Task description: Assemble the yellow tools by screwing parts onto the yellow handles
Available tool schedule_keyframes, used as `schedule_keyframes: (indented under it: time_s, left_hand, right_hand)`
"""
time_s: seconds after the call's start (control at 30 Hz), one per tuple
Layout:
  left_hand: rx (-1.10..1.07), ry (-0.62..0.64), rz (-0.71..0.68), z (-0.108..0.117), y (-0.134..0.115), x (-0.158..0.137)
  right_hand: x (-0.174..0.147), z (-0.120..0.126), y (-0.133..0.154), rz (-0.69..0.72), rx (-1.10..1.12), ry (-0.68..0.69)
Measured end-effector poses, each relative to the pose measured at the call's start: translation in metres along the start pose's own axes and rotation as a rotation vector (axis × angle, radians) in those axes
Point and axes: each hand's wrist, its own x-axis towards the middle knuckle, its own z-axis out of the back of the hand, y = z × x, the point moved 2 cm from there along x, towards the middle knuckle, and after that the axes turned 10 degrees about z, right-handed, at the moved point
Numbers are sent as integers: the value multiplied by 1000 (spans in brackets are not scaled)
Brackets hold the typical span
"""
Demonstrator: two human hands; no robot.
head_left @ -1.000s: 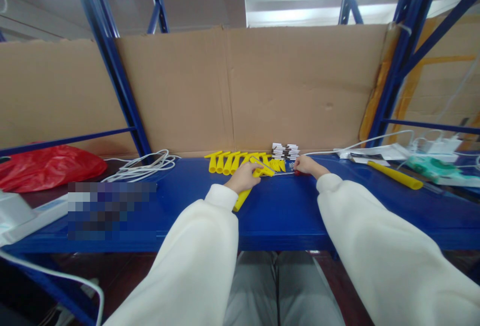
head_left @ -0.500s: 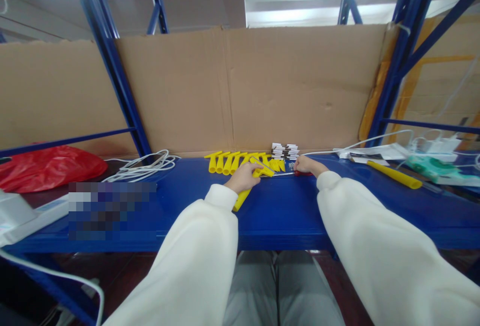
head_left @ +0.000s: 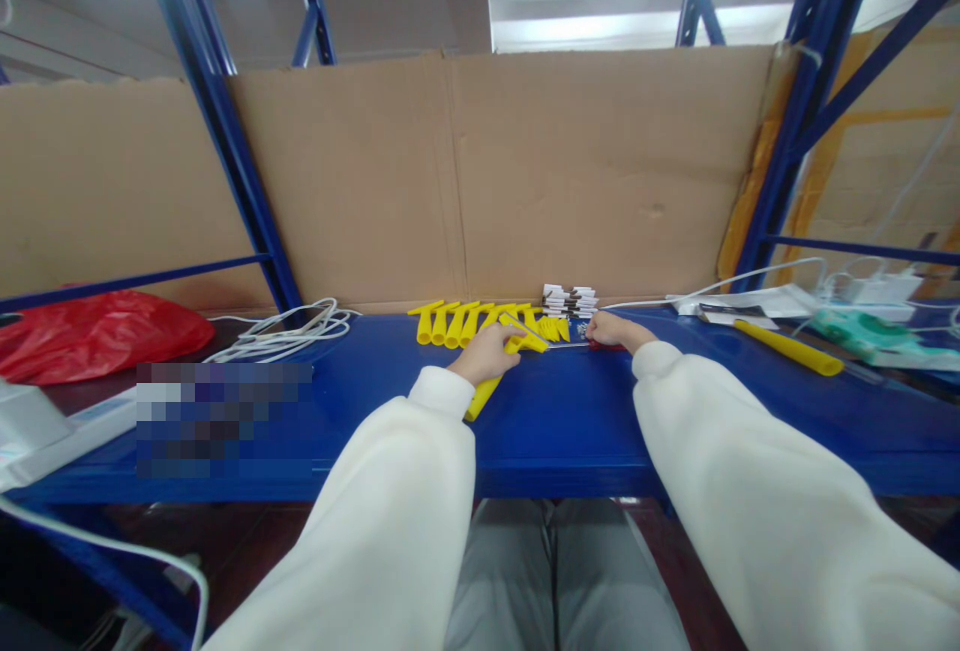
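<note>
My left hand [head_left: 486, 355] is closed around a yellow T-shaped scraper handle [head_left: 484, 399], whose round grip points toward the front edge. My right hand [head_left: 609, 328] is closed on a screwdriver [head_left: 571, 346]; a bit of red handle shows under the fingers. Its thin metal shaft runs left to the scraper's yellow head, though whether the tip sits in a screw is too small to see. Behind my left hand stands a row of several like yellow scraper handles [head_left: 454, 326]. Between the hands lie small yellow pieces [head_left: 553, 329], with stacks of small white pieces [head_left: 568, 301] behind them.
A cardboard sheet [head_left: 600, 171] closes off the back of the blue table [head_left: 562, 431]. At right lie a yellow tube-handled tool [head_left: 791, 349], a green plastic packet [head_left: 862, 331] and white cables. A coiled white cable [head_left: 300, 333] and a red bag [head_left: 120, 331] are at left.
</note>
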Motion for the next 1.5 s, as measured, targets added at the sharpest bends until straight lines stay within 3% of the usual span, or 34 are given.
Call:
schedule_keyframes:
  time_s: [0.13,0.3,0.67,0.9,1.5]
  left_hand:
    - [23,18,3,1,-2,-1]
    - [14,16,10,1,-1,-1]
    - [-40,5,-10,-1,5,4]
    - [-91,34,9,0,3,4]
    - [-136,70,12,4,-8,-4]
  right_hand:
    - [-3,0,2,-93,-34,65]
    - [-6,4,7,-152,-52,-6]
    - [-6,-1,50,322,224,-223]
    - [-11,-11,67,600,279,-361]
    - [-23,-9,69,709,235,-338]
